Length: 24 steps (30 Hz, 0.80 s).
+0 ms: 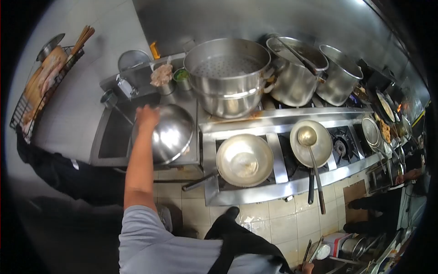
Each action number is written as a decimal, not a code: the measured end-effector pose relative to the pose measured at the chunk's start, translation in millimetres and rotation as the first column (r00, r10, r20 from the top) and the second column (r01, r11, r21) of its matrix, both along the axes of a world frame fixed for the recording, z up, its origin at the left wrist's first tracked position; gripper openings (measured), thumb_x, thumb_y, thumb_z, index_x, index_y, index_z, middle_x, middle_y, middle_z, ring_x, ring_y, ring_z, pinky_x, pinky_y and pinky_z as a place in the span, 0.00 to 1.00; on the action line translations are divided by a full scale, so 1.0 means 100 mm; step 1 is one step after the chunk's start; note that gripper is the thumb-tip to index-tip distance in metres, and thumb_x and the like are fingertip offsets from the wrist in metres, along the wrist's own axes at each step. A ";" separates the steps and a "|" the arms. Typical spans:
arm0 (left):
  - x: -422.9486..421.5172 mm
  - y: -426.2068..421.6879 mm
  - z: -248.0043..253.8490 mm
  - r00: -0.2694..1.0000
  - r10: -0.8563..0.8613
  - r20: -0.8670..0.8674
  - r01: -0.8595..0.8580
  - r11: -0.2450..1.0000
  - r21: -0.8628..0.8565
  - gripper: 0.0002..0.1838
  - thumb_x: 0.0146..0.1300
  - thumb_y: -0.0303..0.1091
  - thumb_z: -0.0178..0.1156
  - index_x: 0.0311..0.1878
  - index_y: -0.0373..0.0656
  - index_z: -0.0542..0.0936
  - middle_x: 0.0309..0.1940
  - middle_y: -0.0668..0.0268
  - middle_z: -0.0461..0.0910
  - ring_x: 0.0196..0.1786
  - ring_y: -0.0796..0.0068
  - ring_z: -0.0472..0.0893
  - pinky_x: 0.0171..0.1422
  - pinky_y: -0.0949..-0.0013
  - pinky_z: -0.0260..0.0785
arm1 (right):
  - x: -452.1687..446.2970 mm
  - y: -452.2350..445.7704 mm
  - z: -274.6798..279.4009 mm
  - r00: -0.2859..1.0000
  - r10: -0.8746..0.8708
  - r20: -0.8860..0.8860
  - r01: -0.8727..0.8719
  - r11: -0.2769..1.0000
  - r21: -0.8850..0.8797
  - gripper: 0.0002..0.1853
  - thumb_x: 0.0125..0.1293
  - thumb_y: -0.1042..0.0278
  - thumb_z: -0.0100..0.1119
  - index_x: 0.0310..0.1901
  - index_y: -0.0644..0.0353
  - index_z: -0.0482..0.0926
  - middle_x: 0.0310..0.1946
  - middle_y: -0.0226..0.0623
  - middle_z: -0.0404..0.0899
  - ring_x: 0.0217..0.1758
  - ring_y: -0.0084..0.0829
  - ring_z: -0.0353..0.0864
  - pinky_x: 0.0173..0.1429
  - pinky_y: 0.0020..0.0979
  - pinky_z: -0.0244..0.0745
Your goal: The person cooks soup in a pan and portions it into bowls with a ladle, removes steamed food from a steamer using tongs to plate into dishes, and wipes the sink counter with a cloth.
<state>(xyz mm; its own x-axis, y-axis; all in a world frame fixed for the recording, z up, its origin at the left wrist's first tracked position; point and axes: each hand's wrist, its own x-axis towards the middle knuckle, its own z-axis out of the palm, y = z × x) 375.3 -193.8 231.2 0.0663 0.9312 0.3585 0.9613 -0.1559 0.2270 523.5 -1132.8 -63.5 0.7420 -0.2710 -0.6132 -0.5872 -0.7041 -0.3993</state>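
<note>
My left hand (148, 117) reaches out over the sink counter. Its fingers are curled on a shiny domed metal lid (172, 130), toward the lid's upper left side; the grip itself is partly hidden. At the bottom edge of the view, my right hand (308, 267) is closed around what looks like a pair of tongs (314, 251), its dark tips pointing up. Most of that hand is cut off. Beside the lid stand a container of raw meat (162, 75) and a small pot of chopped greens (181, 75).
A large steamer pot (228, 84) and two stockpots (292, 77) line the back. Two woks (244, 160) sit on the front burners, the right one with a ladle (308, 137) in it. At left are a sink (119, 128) and wire rack (20, 109). Another person's legs (372, 205) show at right.
</note>
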 end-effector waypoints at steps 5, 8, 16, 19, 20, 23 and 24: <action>-0.30 0.88 -0.26 0.976 -0.085 -0.198 -0.001 0.917 -0.399 0.33 0.58 0.53 0.58 0.54 0.31 0.73 0.56 0.45 0.72 0.60 0.52 0.72 0.62 0.59 0.65 | -0.24 -0.01 -0.07 0.956 0.204 0.213 -0.238 0.960 0.149 0.14 0.62 0.61 0.56 0.47 0.57 0.76 0.29 0.36 0.77 0.30 0.30 0.75 0.32 0.33 0.71; -0.22 0.87 -0.25 0.974 -0.085 -0.209 -0.001 0.925 -0.381 0.33 0.56 0.52 0.59 0.52 0.29 0.74 0.53 0.45 0.75 0.56 0.51 0.75 0.60 0.59 0.67 | -0.29 0.00 -0.03 0.951 0.116 0.287 -0.269 0.769 0.581 0.15 0.61 0.61 0.58 0.47 0.59 0.76 0.30 0.37 0.77 0.32 0.31 0.75 0.34 0.33 0.71; -0.39 0.68 -0.14 0.999 0.020 -0.041 -0.029 0.972 -0.233 0.29 0.51 0.50 0.61 0.42 0.27 0.78 0.44 0.40 0.78 0.50 0.47 0.78 0.55 0.57 0.70 | 0.06 0.69 0.31 0.989 -0.100 0.111 0.067 0.961 0.268 0.15 0.60 0.61 0.59 0.45 0.60 0.75 0.30 0.39 0.77 0.33 0.32 0.75 0.36 0.34 0.71; -0.63 0.73 0.20 0.999 0.046 -0.022 -0.048 0.995 -0.083 0.30 0.51 0.50 0.61 0.40 0.25 0.78 0.42 0.38 0.78 0.48 0.45 0.78 0.54 0.56 0.70 | 0.08 0.63 0.25 0.983 -0.124 0.131 0.089 0.965 0.248 0.14 0.60 0.61 0.59 0.42 0.60 0.75 0.29 0.38 0.76 0.31 0.31 0.74 0.35 0.34 0.70; -0.67 0.65 0.46 0.999 0.041 -0.003 -0.041 0.998 -0.047 0.31 0.51 0.51 0.61 0.39 0.24 0.79 0.41 0.37 0.78 0.48 0.45 0.78 0.53 0.56 0.70 | 0.04 0.59 0.21 0.981 -0.138 0.133 0.101 0.963 0.248 0.13 0.60 0.61 0.59 0.42 0.60 0.75 0.28 0.37 0.76 0.31 0.31 0.74 0.34 0.34 0.70; -0.73 0.66 1.10 0.999 0.024 0.021 -0.026 0.995 0.101 0.32 0.51 0.53 0.60 0.35 0.23 0.79 0.38 0.36 0.77 0.47 0.43 0.78 0.52 0.54 0.70 | -0.05 0.52 0.12 0.979 -0.150 0.139 0.115 0.966 0.232 0.12 0.59 0.62 0.59 0.40 0.59 0.75 0.27 0.37 0.76 0.30 0.31 0.74 0.33 0.34 0.69; -0.70 0.65 1.35 1.000 0.018 0.019 -0.020 0.991 0.130 0.32 0.51 0.53 0.60 0.34 0.23 0.79 0.38 0.36 0.77 0.46 0.43 0.78 0.51 0.54 0.69 | -0.12 0.47 0.09 0.979 -0.154 0.134 0.120 0.966 0.230 0.11 0.59 0.62 0.59 0.39 0.59 0.74 0.27 0.36 0.75 0.29 0.31 0.73 0.32 0.34 0.69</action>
